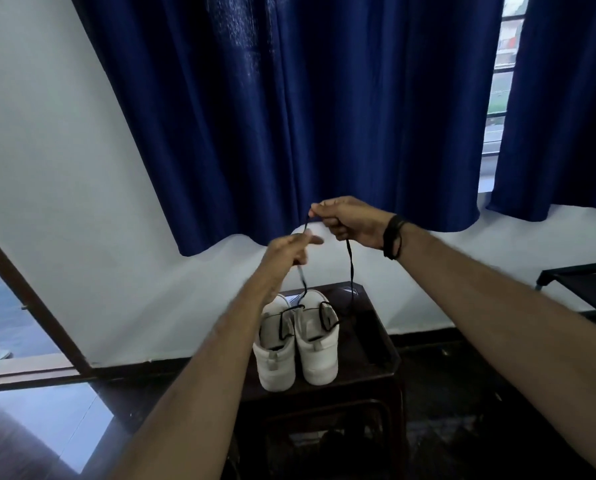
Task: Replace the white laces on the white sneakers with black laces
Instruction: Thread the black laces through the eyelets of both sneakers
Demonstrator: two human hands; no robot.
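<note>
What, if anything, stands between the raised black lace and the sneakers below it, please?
Nothing visible does. Both hands, left hand and right hand, hold the black lace above the white sneakers; only open air lies between.

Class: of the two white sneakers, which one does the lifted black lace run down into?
The right-hand white sneaker: the thin black lace held up by both hands drops toward its opening.
</note>
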